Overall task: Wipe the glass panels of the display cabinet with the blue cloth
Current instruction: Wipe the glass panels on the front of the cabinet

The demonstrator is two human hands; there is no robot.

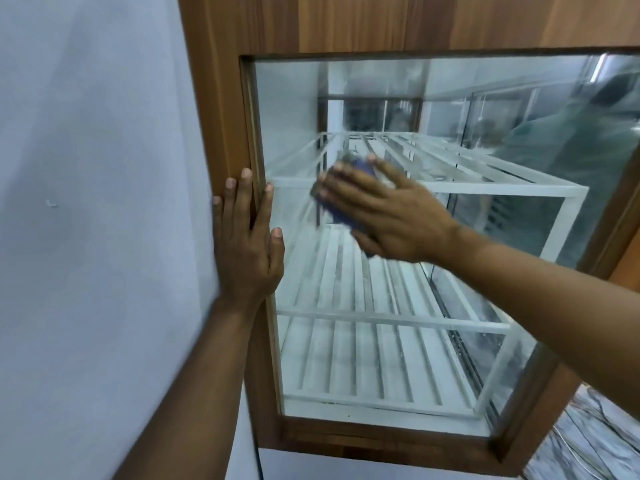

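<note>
The display cabinet has a brown wooden frame (221,109) around a large glass side panel (381,341). My right hand (391,216) presses the blue cloth (337,211) flat against the upper left part of that glass, fingers spread over it; only the cloth's edges show under the palm. My left hand (247,237) lies flat with fingers apart on the frame's left post, thumb resting on the glass edge. It holds nothing.
White slatted shelves (367,362) sit inside the cabinet on two levels. A pale wall (97,202) stands close on the left of the cabinet. A marbled floor with a thin cable (588,441) shows at the lower right.
</note>
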